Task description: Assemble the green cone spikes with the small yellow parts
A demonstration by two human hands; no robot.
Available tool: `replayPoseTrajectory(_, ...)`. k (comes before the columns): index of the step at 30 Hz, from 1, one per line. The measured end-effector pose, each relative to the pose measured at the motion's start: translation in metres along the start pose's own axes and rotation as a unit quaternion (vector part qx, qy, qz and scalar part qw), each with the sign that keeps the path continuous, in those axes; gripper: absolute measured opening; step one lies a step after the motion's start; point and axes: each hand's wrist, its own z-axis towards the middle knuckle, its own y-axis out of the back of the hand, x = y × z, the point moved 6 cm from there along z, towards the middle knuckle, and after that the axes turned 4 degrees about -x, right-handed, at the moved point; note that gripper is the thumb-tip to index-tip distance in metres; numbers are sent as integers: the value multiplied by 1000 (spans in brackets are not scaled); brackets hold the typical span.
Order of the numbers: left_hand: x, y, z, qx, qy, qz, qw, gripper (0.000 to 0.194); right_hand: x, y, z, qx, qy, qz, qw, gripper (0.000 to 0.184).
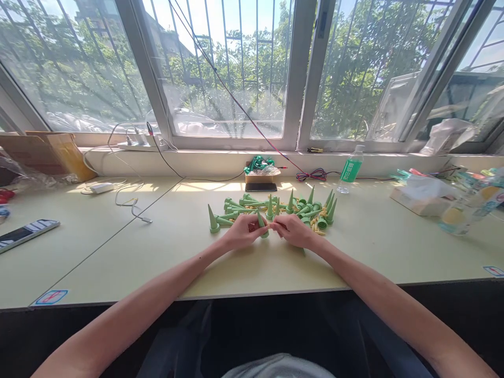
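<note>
My left hand is closed around a green plastic cone spike, which points up and leans slightly. Close beside it, my right hand has its fingers pinched together near the spike's side. What those fingers hold is too small to make out. Behind both hands lies a spread of similar green spikes, some standing on their wide collars like the one at the left end, others lying on their sides. Small pale yellow pieces are scattered among them. Part of another green spike shows below my right wrist.
Behind the pile are a small box of green items and a black phone. A green-labelled bottle stands right of them. A tissue box is at the right; another phone and a white cable lie left.
</note>
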Motion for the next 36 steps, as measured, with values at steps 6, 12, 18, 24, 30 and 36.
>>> replayPoseTrajectory(6,2,1,1,-16,7,5,1000,31,-2,1,0,-10,-14,11,1000,19)
replayPoseTrajectory(12,2,2,2,-22,9,7,1000,29,-5,0,-1,-17,6,27,999,8)
replayPoseTrajectory(18,1,1,1,-7,6,1,1000,27,-6,-1,0,-23,6,25,999,13)
replayPoseTrajectory(24,5,1,0,5,15,3,1000,25,-8,-2,0,-37,5,-2,999,19)
replayPoseTrajectory(30,5,1,0,11,12,8,1000,24,-8,-3,-1,-33,11,-12,999,24)
replayPoseTrajectory(36,6,0,-1,10,19,11,1000,27,-8,-3,-1,-30,10,-20,999,27)
